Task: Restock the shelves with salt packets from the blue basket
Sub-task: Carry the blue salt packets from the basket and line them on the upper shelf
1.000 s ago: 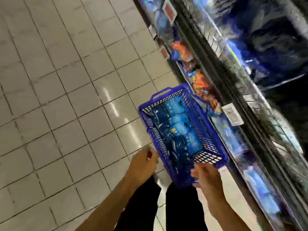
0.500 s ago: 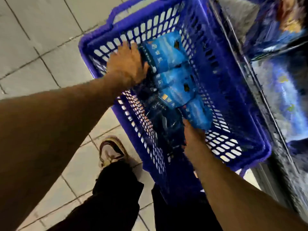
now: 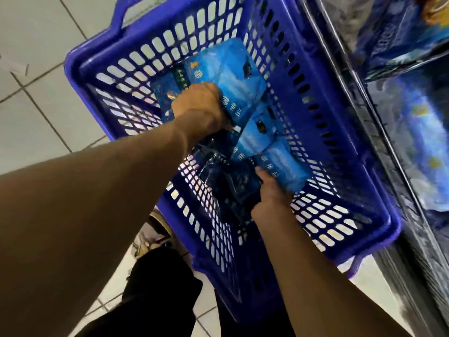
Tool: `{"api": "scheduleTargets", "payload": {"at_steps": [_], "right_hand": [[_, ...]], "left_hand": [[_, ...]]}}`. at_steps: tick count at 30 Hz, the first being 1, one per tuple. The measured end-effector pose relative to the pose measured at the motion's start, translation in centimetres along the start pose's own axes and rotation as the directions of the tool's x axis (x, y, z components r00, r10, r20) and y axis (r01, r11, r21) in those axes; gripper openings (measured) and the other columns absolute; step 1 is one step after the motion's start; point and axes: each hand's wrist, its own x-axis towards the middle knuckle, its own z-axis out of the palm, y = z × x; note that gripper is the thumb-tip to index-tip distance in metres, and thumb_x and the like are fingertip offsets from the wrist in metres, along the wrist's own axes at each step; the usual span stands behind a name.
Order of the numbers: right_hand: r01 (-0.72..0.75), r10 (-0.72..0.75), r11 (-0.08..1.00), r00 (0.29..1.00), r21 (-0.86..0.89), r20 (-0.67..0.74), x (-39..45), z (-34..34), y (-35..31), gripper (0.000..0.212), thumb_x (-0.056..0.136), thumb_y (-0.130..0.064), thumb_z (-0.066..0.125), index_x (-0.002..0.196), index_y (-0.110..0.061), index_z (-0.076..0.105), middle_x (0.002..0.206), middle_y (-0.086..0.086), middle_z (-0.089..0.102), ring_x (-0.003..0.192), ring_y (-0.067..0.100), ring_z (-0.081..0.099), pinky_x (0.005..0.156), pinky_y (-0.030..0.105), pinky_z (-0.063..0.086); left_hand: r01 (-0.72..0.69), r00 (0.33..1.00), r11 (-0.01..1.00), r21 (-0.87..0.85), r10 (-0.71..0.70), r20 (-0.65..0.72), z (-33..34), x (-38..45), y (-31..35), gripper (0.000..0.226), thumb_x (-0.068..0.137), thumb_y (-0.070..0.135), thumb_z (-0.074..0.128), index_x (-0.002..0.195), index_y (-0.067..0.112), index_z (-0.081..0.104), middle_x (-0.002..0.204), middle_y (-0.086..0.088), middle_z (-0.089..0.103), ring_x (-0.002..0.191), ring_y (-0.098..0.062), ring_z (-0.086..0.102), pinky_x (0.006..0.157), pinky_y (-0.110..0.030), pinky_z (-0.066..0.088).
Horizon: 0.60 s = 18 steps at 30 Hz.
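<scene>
The tiled floor (image 3: 43,98) is stretching out pale grey to my left, and the shelving (image 3: 398,132) is running down my right side, its wire front blurred, with blue packs lying behind it that I cannot make out in detail.

Between them, the blue basket (image 3: 323,76) is sitting on the floor just beside the shelf, its lattice walls letting the tiles show through and its handle at the far end. My legs in black trousers (image 3: 155,288) are standing at its near end, and 1 pale shoe (image 3: 150,237) is peeking out just beside the basket's near-left wall.

Both my arms are reaching down into the basket. Inside it, bright blue salt packets (image 3: 252,132) are lying in an overlapping row along the middle, and darker packets (image 3: 230,181) are lying beside them toward the near-left.

My left hand (image 3: 199,108) is curling over the near edge of the far salt packet (image 3: 233,69); my knuckles are facing up and the fingers are tucking under out of sight, so they are gripping it rather than lying flat.

My right hand (image 3: 269,193) is gripping the near salt packet (image 3: 284,169) at its near-left corner, thumb on top and the other fingers hidden beneath. This packet is touching the basket's floor grid.
</scene>
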Motion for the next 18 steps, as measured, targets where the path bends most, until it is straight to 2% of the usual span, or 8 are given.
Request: {"api": "scheduleTargets", "payload": {"at_steps": [1,3,6,9,10,12,15,18], "right_hand": [[0.005,-0.005,1.000,1.000,0.008,-0.002,0.1,0.0,0.0,0.050,0.079,-0.008,0.083,0.121,-0.017,0.058,0.133,0.010,0.064,0.118,0.034,0.062,0.102,0.056,0.051],[0.007,-0.007,1.000,1.000,0.017,0.016,-0.1,0.0,0.0,0.051,0.082,-0.012,0.081,0.128,-0.015,0.057,0.133,0.010,0.064,0.118,0.034,0.063,0.104,0.055,0.049],[-0.053,0.049,0.998,0.992,0.035,0.115,-0.8,-0.5,-0.3,0.060,0.083,-0.015,0.079,0.138,-0.018,0.055,0.129,0.012,0.065,0.114,0.037,0.065,0.100,0.058,0.051],[-0.122,0.101,0.990,0.961,0.070,0.256,-2.1,-2.2,-0.8,0.048,0.090,-0.016,0.071,0.137,-0.015,0.058,0.130,0.016,0.066,0.111,0.036,0.067,0.085,0.049,0.060],[-0.141,0.110,0.987,0.946,0.081,0.304,-2.7,-3.2,-1.0,0.043,0.094,-0.016,0.067,0.136,-0.013,0.059,0.131,0.016,0.066,0.110,0.034,0.067,0.078,0.043,0.061],[-0.167,0.130,0.984,0.910,0.061,0.393,-4.3,-5.8,-1.5,0.042,0.096,-0.016,0.063,0.138,-0.014,0.060,0.133,0.014,0.066,0.116,0.032,0.066,0.080,0.042,0.059],[-0.179,0.150,0.984,0.835,0.004,0.529,-7.8,-9.7,-2.6,0.047,0.093,-0.010,0.062,0.139,-0.021,0.059,0.132,0.012,0.067,0.119,0.033,0.066,0.086,0.049,0.058],[-0.168,0.111,0.985,0.751,0.027,0.651,-13.0,-12.5,-3.6,0.063,0.083,-0.002,0.066,0.141,-0.026,0.057,0.137,0.011,0.064,0.117,0.032,0.067,0.090,0.057,0.056]], "left_hand": [[0.021,1.000,1.000,-0.020,-0.021,0.004,-0.2,0.1,0.2,0.058,0.068,0.047,0.090,0.111,0.017,0.065,0.107,-0.007,0.065,0.093,-0.028,0.062,0.078,-0.038,0.050],[0.028,0.999,1.000,-0.006,-0.029,-0.014,-0.1,-0.1,0.6,0.054,0.075,0.039,0.089,0.116,0.015,0.063,0.098,-0.003,0.059,0.085,-0.023,0.055,0.073,-0.032,0.047],[-0.007,1.000,0.996,-0.086,0.006,-0.016,0.7,-0.5,0.9,0.047,0.082,0.034,0.082,0.120,0.014,0.063,0.108,-0.005,0.060,0.091,-0.023,0.058,0.075,-0.030,0.045],[0.071,0.987,0.928,-0.365,-0.014,0.158,1.4,-2.0,0.0,0.040,0.084,0.029,0.080,0.117,0.009,0.071,0.103,-0.008,0.069,0.086,-0.023,0.065,0.075,-0.026,0.054],[0.117,0.978,0.861,-0.496,-0.014,0.208,1.4,-2.9,-0.4,0.034,0.086,0.022,0.078,0.115,0.006,0.072,0.098,-0.009,0.071,0.083,-0.024,0.067,0.074,-0.026,0.059],[0.177,0.970,0.706,-0.686,-0.005,0.245,1.2,-5.3,-1.2,0.024,0.089,0.004,0.071,0.113,0.001,0.071,0.095,-0.011,0.071,0.083,-0.023,0.065,0.077,-0.028,0.059],[0.272,0.953,0.489,-0.829,-0.021,0.301,-0.6,-10.3,-2.7,0.027,0.088,-0.007,0.066,0.115,-0.005,0.067,0.103,-0.011,0.070,0.086,-0.023,0.064,0.076,-0.029,0.057],[0.358,0.920,0.232,-0.904,0.080,0.384,-3.7,-16.3,-4.8,0.034,0.087,-0.010,0.065,0.120,-0.003,0.069,0.108,-0.018,0.074,0.083,-0.026,0.070,0.083,-0.035,0.058]]}}
